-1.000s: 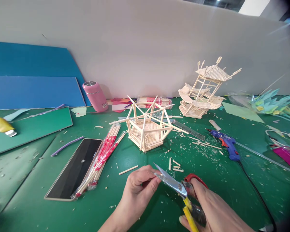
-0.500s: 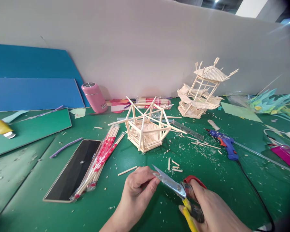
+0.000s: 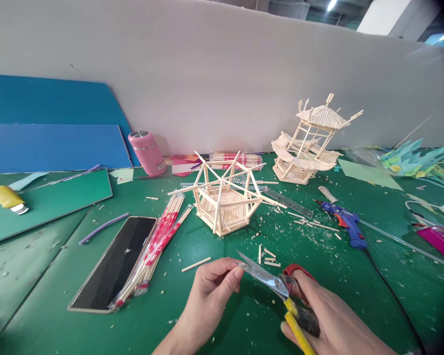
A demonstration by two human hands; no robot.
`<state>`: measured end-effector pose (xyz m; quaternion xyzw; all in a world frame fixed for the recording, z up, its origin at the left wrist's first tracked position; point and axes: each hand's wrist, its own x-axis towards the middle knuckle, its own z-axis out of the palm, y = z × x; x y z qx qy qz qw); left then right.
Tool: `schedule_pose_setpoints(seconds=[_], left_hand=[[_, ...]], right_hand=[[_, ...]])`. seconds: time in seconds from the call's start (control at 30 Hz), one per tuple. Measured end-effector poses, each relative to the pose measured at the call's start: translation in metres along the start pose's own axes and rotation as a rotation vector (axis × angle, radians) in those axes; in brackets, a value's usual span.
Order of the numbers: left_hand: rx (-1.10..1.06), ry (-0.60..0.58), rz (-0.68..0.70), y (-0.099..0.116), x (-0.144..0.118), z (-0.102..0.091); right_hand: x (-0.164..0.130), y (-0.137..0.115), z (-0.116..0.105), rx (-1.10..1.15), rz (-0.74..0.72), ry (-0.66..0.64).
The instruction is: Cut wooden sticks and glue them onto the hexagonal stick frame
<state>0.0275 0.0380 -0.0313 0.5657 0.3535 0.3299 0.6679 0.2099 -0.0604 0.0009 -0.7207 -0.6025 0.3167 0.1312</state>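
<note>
My right hand is wrapped round the handles of a pair of scissors, which have red and yellow grips with dark tape. Their blades point up and left, slightly apart. Thumb and forefinger of my left hand are pinched together right at the blade tips; what lies between them is too small to make out. Just beyond the blades, several short cut wooden stick pieces lie on the green table. One longer stick rests behind my left hand. Further back stands an open six-sided stick frame with a slatted floor.
A tiered stick pavilion stands at the back right. To the right lies a blue glue gun with its cord. A phone, bagged sticks and a pink flask are on the left. A clear ruler lies behind scattered scraps.
The scissor handles and my right hand have shifted slightly right and down. My left hand keeps its pinch at the blade tips. The whole view has tilted up a little.
</note>
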Motion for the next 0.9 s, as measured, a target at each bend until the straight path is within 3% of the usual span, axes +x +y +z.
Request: schedule_pose_setpoints(seconds=[0.33,0.9], left_hand=[[0.002,-0.140,0.104,0.001,0.001,-0.004],[0.113,-0.214,0.122,0.005,0.001,-0.010]], right_hand=[[-0.002,-0.004,-0.007,-0.044,-0.015,-0.025],[0.001,-0.010,-0.008,0.057,-0.062,-0.029]])
